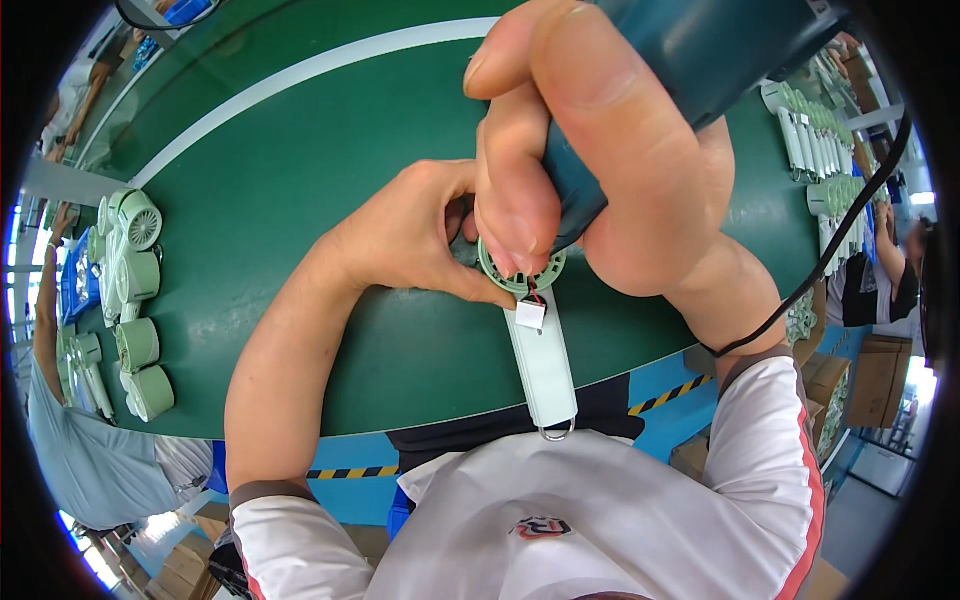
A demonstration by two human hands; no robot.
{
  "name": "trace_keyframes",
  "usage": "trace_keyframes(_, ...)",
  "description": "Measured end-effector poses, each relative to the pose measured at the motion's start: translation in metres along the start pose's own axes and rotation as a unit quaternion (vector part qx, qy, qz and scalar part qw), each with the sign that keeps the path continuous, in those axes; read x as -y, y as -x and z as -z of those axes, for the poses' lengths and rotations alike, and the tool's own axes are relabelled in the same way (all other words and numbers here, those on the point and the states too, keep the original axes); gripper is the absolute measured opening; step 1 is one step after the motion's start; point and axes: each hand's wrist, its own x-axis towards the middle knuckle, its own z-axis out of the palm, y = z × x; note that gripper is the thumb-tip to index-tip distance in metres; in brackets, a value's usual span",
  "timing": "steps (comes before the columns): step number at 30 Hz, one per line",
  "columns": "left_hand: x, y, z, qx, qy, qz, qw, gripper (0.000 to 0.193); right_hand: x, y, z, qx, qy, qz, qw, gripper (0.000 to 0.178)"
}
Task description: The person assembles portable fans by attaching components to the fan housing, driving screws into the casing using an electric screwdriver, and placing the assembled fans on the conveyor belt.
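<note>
My right hand is wrapped round a dark teal power screwdriver, held tilted with its lower end over the fan head. My left hand grips the round, slotted, pale green head of a handheld fan from its left side. The fan's white handle points toward my body and ends in a metal loop. Red and black wires and a small white piece show where head and handle meet. My right fingers and the tool hide much of the head, and the screwdriver's tip is out of sight.
Pale green fans and fan heads stand along the left of the green table. More fans are lined up at the far right. A black cord hangs down to my right forearm. Other people work at both sides.
</note>
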Motion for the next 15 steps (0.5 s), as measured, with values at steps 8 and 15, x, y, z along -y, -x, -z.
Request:
trace_keyframes(8,-0.005,0.003,0.007,0.035,0.121,0.043,0.991,0.052,-0.019,-0.002,0.001,0.054,0.004,0.044,0.998,0.016)
trace_keyframes(15,0.002,0.003,0.005,0.02,0.04,0.037,0.998,0.051,-0.019,0.0,0.004,0.082,0.009,0.062,0.995,0.017)
